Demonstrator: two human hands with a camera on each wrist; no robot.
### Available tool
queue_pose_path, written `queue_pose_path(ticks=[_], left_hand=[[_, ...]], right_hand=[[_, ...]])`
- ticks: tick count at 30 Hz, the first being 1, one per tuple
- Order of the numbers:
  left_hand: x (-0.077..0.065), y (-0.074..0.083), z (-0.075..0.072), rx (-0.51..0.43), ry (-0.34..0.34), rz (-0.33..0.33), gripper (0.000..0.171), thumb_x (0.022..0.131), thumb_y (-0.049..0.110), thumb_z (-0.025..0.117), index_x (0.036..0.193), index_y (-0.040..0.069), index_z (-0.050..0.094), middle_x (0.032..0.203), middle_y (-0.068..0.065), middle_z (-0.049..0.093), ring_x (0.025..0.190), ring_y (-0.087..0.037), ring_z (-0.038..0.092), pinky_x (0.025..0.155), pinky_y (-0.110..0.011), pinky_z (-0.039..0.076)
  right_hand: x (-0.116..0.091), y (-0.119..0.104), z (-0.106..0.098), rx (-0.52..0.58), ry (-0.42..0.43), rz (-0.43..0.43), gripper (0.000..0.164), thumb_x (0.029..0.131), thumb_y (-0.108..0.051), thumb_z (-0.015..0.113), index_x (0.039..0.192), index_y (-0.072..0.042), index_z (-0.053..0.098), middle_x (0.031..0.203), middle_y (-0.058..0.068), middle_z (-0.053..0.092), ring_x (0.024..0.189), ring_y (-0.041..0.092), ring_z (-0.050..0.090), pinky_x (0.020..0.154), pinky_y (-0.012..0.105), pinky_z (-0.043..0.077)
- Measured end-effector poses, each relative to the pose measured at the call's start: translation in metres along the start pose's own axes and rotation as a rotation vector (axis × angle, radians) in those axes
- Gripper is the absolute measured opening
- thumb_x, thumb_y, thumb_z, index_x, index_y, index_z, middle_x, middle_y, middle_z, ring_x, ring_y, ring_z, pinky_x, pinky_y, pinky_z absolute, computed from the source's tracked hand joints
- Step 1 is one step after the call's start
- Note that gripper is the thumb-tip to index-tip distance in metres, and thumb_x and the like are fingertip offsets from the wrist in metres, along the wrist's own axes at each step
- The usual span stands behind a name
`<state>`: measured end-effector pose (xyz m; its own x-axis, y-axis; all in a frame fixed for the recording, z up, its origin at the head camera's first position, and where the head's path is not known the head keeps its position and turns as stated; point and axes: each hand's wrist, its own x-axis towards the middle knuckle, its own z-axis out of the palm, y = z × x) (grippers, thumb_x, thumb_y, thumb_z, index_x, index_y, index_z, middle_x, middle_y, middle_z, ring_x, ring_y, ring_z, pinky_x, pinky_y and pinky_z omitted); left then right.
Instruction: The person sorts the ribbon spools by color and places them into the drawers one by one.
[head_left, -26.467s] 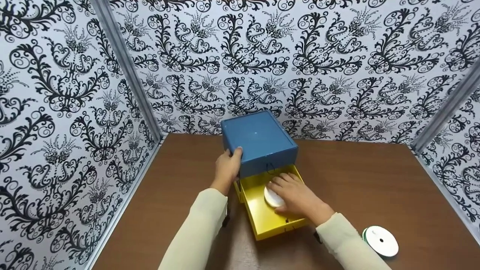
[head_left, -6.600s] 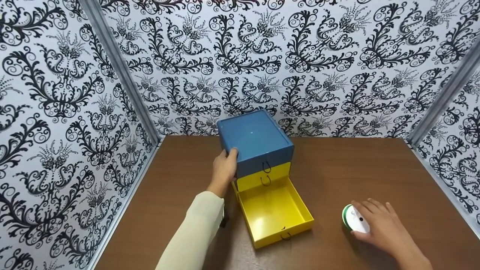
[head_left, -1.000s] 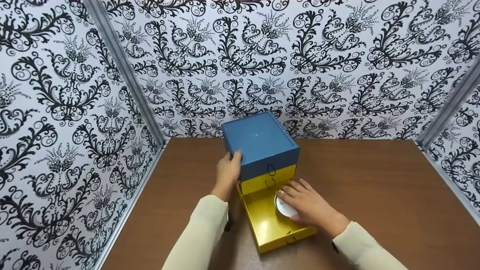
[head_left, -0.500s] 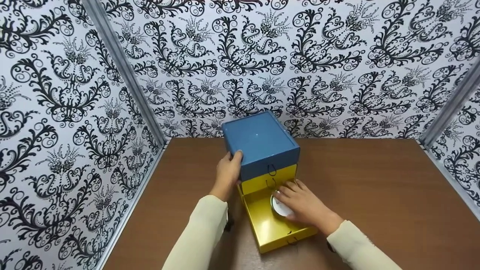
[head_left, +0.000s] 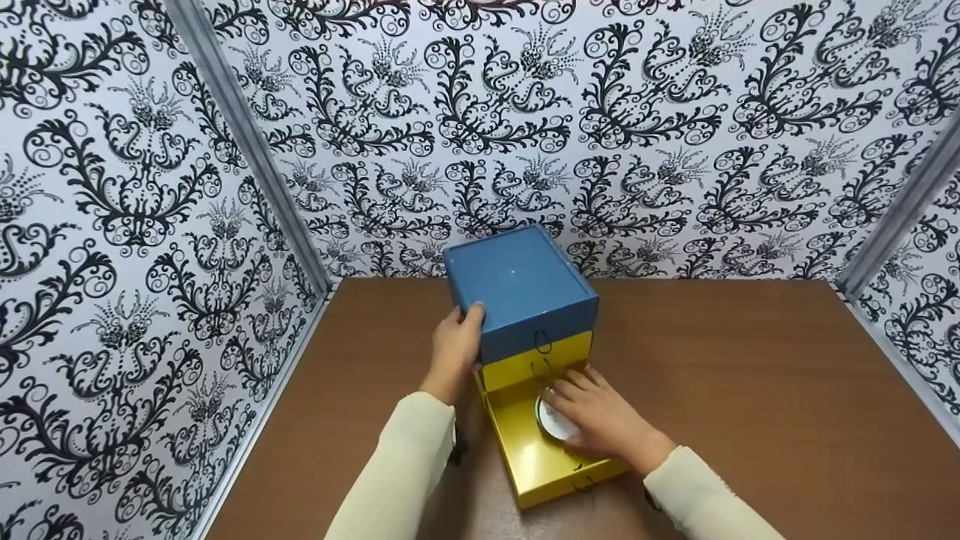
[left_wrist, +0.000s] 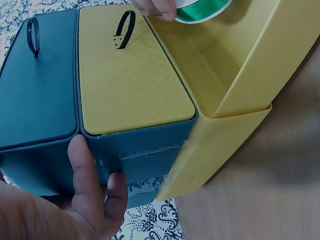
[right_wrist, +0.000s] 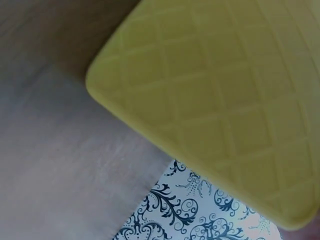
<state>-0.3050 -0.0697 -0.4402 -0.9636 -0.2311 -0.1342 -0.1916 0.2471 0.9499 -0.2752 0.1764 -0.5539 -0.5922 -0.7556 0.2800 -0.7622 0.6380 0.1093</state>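
Observation:
My right hand [head_left: 604, 414] grips a ribbon spool [head_left: 553, 421] with white faces inside the pulled-out bottom yellow drawer [head_left: 517, 457]. In the left wrist view, green ribbon [left_wrist: 202, 10] shows on the spool beside my right fingertips. My left hand [head_left: 452, 349] rests against the left side of the drawer unit [head_left: 517, 281], near its front corner. In the left wrist view, the left fingers [left_wrist: 82, 167] press on its dark blue side. The blue top drawer and yellow middle drawer [left_wrist: 135, 75] are closed, each with a black loop handle.
The unit stands on a brown wooden table [head_left: 720, 375], before a black-and-white patterned wall [head_left: 510, 135]. Grey posts [head_left: 247, 142] mark the corners. A quilted yellow panel [right_wrist: 210, 95] fills much of the right wrist view.
Over the last second, my right hand moved the spool slightly left inside the drawer. Earlier, that hand gripped the spool on the table's right, and before that a different yellow drawer was open.

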Motion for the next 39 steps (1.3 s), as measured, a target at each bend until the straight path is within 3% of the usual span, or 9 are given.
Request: queue_pose_path(ticks=[4, 11, 14, 32, 35, 39], left_hand=[[0.000, -0.001, 0.001, -0.003, 0.000, -0.002, 0.075, 0.094, 0.050, 0.051, 0.155, 0.008, 0.036, 0.148, -0.020, 0.044, 0.076, -0.029, 0.062, 0.058, -0.043, 0.056], [0.001, -0.001, 0.003, -0.005, 0.019, -0.006, 0.076, 0.093, 0.051, 0.051, 0.155, 0.009, 0.036, 0.150, -0.021, 0.041, 0.117, -0.039, 0.055, 0.062, -0.043, 0.059], [0.001, -0.001, 0.002, -0.008, 0.018, -0.010, 0.076, 0.093, 0.050, 0.051, 0.155, 0.009, 0.036, 0.151, -0.021, 0.039, 0.123, -0.040, 0.051, 0.066, -0.046, 0.059], [0.000, -0.001, -0.001, -0.033, -0.020, -0.026, 0.077, 0.094, 0.052, 0.051, 0.156, 0.010, 0.032, 0.157, -0.019, 0.031, 0.132, -0.039, 0.044, 0.081, -0.051, 0.057], [0.000, -0.001, 0.000, -0.028, -0.019, -0.025, 0.078, 0.094, 0.052, 0.051, 0.156, 0.009, 0.033, 0.156, -0.019, 0.032, 0.130, -0.039, 0.045, 0.080, -0.050, 0.057], [0.000, -0.001, 0.001, 0.007, -0.002, -0.003, 0.076, 0.095, 0.052, 0.049, 0.155, 0.008, 0.034, 0.152, -0.021, 0.038, 0.115, -0.039, 0.057, 0.070, -0.047, 0.059]], right_hand=[[-0.001, -0.002, 0.002, 0.023, -0.036, 0.022, 0.077, 0.074, -0.047, 0.084, 0.140, -0.016, 0.058, 0.133, 0.006, 0.059, 0.130, 0.034, 0.046, 0.108, 0.061, 0.032], [-0.001, 0.000, 0.006, 0.066, -0.022, 0.030, 0.081, 0.071, -0.043, 0.088, 0.140, -0.014, 0.058, 0.131, 0.007, 0.059, 0.127, 0.035, 0.049, 0.106, 0.061, 0.036], [0.000, 0.000, 0.009, 0.071, 0.001, 0.028, 0.081, 0.069, -0.041, 0.089, 0.139, -0.013, 0.059, 0.129, 0.007, 0.060, 0.124, 0.036, 0.051, 0.104, 0.061, 0.038], [0.000, -0.001, 0.010, 0.131, -0.010, 0.091, 0.072, 0.073, -0.046, 0.086, 0.134, -0.016, 0.061, 0.130, 0.005, 0.060, 0.124, 0.032, 0.050, 0.107, 0.057, 0.036], [-0.001, -0.001, 0.010, 0.156, 0.002, 0.099, 0.071, 0.072, -0.045, 0.086, 0.132, -0.016, 0.062, 0.130, 0.005, 0.060, 0.124, 0.032, 0.051, 0.106, 0.057, 0.036], [-0.001, -0.001, 0.010, 0.185, 0.026, 0.130, 0.071, 0.073, -0.043, 0.086, 0.134, -0.015, 0.061, 0.132, 0.004, 0.059, 0.125, 0.030, 0.050, 0.106, 0.055, 0.037]])
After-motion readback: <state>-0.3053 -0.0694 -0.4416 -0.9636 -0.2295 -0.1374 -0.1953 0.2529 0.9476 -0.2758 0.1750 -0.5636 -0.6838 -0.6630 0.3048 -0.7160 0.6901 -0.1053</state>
